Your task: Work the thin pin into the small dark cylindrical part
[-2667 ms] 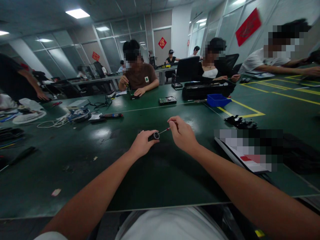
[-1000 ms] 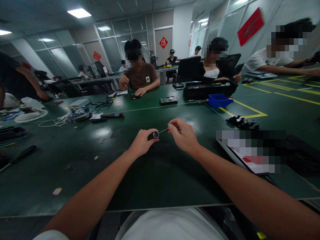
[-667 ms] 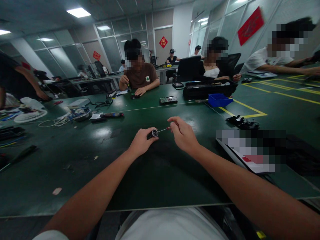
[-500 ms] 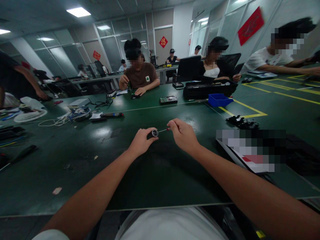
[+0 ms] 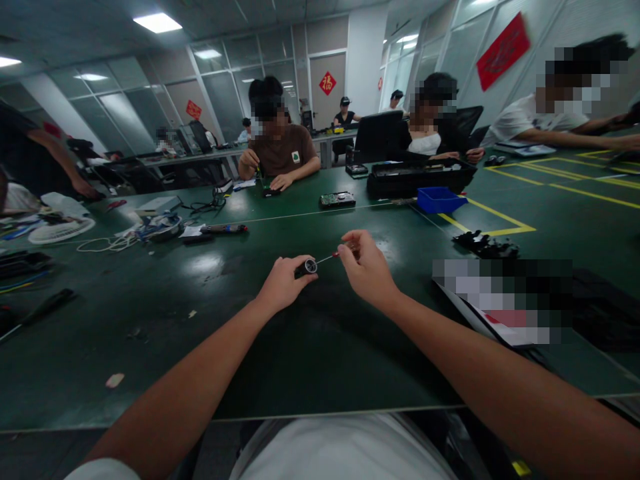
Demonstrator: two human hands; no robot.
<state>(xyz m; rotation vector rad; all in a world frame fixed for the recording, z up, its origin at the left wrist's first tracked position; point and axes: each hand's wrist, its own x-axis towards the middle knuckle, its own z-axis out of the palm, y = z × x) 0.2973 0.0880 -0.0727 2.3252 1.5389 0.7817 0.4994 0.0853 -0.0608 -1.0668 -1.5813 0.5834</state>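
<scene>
My left hand (image 5: 286, 283) is closed around a small dark cylinder (image 5: 309, 267), its round, silver-rimmed end turned toward my right. A thin screwdriver (image 5: 327, 258) runs from that round end to my right hand (image 5: 367, 268); its metal shaft and a bit of red handle show. My right fingers are curled at the red handle, thumb and fingertips close around it. Whether the tip sits inside the cylinder or only against it is too small to tell. Both hands are raised over the green table (image 5: 320, 360).
Beyond my hands lies a hard drive (image 5: 337, 199) with a green board. A blue bin (image 5: 440, 199) stands by a black case (image 5: 421, 179). On the left are a pen-like tool (image 5: 225, 229) and cables (image 5: 160, 227). Co-workers sit across the table.
My right fingers have loosened and spread a little around the screwdriver handle, with the hand turned slightly. My left hand and the cylinder have stayed nearly in place.
</scene>
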